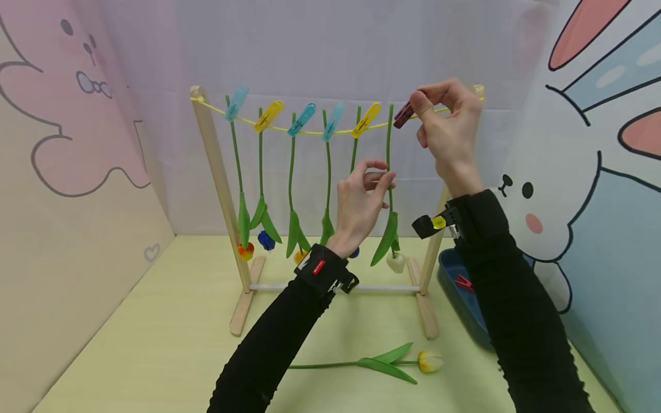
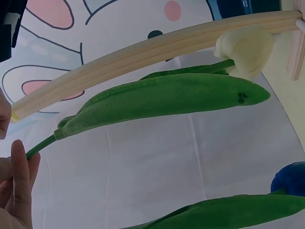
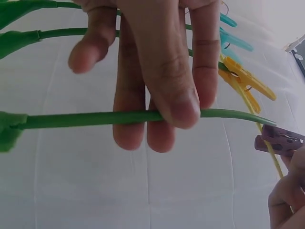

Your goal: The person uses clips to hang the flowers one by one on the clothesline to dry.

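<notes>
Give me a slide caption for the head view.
Left hand holds a stem while right hand pinches a peg on the string.

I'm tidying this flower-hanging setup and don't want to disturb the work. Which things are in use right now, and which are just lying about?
In use:
left hand pinching the white tulip's stem
right hand pinching the brown clothespin
yellow string
wooden rack

Lying about:
yellow tulip on the table
blue tray with red clothespins
</notes>
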Motion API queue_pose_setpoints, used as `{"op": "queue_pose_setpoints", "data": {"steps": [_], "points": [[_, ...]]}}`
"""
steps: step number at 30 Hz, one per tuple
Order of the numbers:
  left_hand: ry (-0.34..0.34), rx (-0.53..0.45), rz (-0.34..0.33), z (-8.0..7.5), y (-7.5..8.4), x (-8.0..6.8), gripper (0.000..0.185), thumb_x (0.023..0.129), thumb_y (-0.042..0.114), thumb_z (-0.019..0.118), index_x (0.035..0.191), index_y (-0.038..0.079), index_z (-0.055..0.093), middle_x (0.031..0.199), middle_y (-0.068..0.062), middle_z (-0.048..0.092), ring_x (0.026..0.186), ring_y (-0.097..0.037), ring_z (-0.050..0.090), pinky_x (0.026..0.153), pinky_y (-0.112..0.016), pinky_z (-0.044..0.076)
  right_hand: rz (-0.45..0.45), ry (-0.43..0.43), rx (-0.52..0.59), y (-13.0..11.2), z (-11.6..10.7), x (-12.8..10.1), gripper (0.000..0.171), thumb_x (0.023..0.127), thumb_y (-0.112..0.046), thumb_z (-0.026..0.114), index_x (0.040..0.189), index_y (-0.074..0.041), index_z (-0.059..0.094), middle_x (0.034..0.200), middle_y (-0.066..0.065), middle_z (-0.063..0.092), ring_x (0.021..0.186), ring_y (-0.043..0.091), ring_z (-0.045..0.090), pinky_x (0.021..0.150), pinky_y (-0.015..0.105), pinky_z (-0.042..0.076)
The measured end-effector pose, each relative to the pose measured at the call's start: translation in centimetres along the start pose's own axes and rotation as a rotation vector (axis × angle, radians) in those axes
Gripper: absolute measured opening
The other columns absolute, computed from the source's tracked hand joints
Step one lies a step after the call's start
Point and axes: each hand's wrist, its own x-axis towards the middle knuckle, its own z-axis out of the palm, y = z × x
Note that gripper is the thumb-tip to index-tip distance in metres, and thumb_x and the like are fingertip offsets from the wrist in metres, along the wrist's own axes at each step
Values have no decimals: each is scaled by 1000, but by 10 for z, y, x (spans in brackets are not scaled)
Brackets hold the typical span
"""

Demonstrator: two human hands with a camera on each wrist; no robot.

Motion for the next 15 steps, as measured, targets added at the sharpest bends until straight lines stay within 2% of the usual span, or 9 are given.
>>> {"op": "queue_pose_setpoints", "data": {"steps": [15], "points": [[9,8,-5,-1,0,1,20,97,9,66,114,-3,62,95,-20,78,80,-28,76,55,-20,56,88,28,-81,1,0,2,8,88,-9,76,85,-12,69,76,-1,63,36,8,39,39,17,32]]}}
